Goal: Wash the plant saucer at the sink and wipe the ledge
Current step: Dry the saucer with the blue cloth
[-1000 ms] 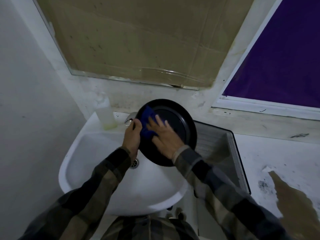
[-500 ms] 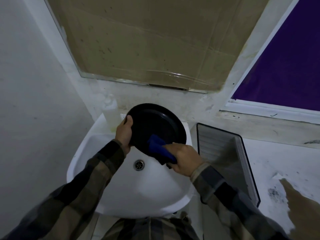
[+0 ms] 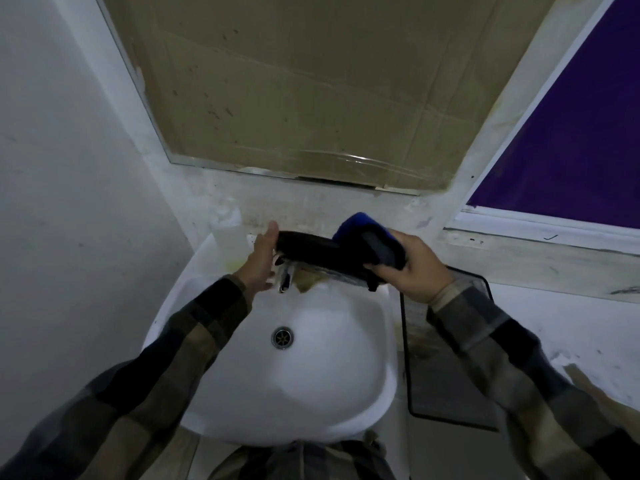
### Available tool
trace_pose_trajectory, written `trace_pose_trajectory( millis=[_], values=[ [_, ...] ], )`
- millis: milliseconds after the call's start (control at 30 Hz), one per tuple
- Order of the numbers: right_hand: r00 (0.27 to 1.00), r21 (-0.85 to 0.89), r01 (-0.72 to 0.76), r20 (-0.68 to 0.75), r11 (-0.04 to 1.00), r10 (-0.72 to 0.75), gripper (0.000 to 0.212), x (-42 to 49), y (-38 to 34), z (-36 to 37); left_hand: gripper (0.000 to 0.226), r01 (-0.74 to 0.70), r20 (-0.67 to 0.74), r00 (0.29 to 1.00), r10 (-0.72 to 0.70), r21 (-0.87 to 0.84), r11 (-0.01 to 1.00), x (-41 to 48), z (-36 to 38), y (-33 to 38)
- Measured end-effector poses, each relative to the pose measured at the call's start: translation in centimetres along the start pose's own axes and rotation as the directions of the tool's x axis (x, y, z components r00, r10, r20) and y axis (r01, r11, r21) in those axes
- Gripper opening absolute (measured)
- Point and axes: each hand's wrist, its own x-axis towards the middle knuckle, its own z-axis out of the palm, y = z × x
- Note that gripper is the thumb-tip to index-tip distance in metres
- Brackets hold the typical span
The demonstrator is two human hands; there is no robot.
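**Mid-scrub; ledge not yet wiped**

Holding the plant saucer (image 3: 311, 252) edge-on above the sink (image 3: 384, 341), over the tap (image 3: 285, 277). Steadying one rim with the left grip (image 3: 258, 263), fingers straight. Pinching a blue cloth (image 3: 367, 237) round the other rim with the right grip (image 3: 412, 268). Probably partway through washing, with the ledge (image 3: 540, 258) left to wipe. Nearby: a bottle (image 3: 227, 233) and a black tray (image 3: 450, 393) below the ledge.

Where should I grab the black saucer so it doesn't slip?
By its rim, from the sides. The saucer is tipped nearly edge-on over the sink, so its thin rim is easiest to pinch. The right hand grips the right rim through the blue cloth; the left hand rests open against the left rim.
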Motion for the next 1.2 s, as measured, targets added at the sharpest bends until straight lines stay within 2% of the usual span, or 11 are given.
trace_pose_trajectory(
  millis=[100,167,467,633,700,800,900,967,1067,1133,1200],
  values=[
    [0.994,0.148,-0.101,-0.023,0.984,0.106,0.027,0.3,0.0,-1.2,0.055,-0.353,0.01,0.934,0.358,0.182,0.918,0.2,-0.2,0.0],
    [0.988,0.195,-0.14,-0.045,0.971,0.151,0.023,0.5,0.4,-1.9,0.037,-0.455,-0.008,0.885,0.465,0.198,0.868,0.3,-0.7,0.0],
    [0.896,0.467,-0.24,-0.231,0.851,0.379,0.021,1.1,4.3,-1.7,0.034,-0.311,0.181,0.934,0.308,-0.008,0.95,0.4,-1.1,0.0],
    [0.694,0.406,-0.392,-0.459,0.826,0.555,0.03,1.5,6.5,0.3,0.031,-0.311,0.11,0.941,0.32,-0.09,0.946,-0.9,0.7,-0.4],
    [0.655,0.262,-0.45,-0.552,0.854,0.515,0.038,1.3,6.6,1.5,0.034,-0.324,0.123,0.935,0.333,-0.088,0.942,-1.4,1.5,-0.4],
    [0.723,0.077,-0.354,-0.61,0.932,0.325,0.042,0.5,3.9,3.9,0.056,-0.339,0.09,0.934,0.345,-0.078,0.938,-1.6,2.5,-0.7],
    [0.896,-0.319,-0.176,-0.444,0.931,0.017,0.057,-0.6,0.3,7.6,0.042,-0.34,0.033,0.937,0.346,-0.123,0.932,-1.8,3.7,-0.5],
    [0.943,-0.459,-0.043,-0.312,0.887,-0.115,0.063,-1.5,-1.0,10.3,0.03,-0.29,0.059,0.95,0.308,-0.209,0.934,-2.5,4.2,0.1],
    [0.93,-0.267,-0.143,-0.365,0.953,0.038,0.066,-0.8,-0.4,10.2,0.025,-0.331,0.083,0.934,0.347,-0.16,0.93,-2.9,4.3,-0.1],
    [0.855,-0.035,-0.308,-0.449,0.951,0.261,0.067,0.8,1.1,8.7,0.028,-0.378,0.075,0.921,0.383,-0.067,0.923,-3.4,4.6,-0.3],
    [0.811,0.167,-0.334,-0.45,0.928,0.373,0.067,1.2,0.4,8.7,0.034,-0.405,0.036,0.914,0.405,-0.01,0.914,-3.5,4.8,-0.2]
  ],
)
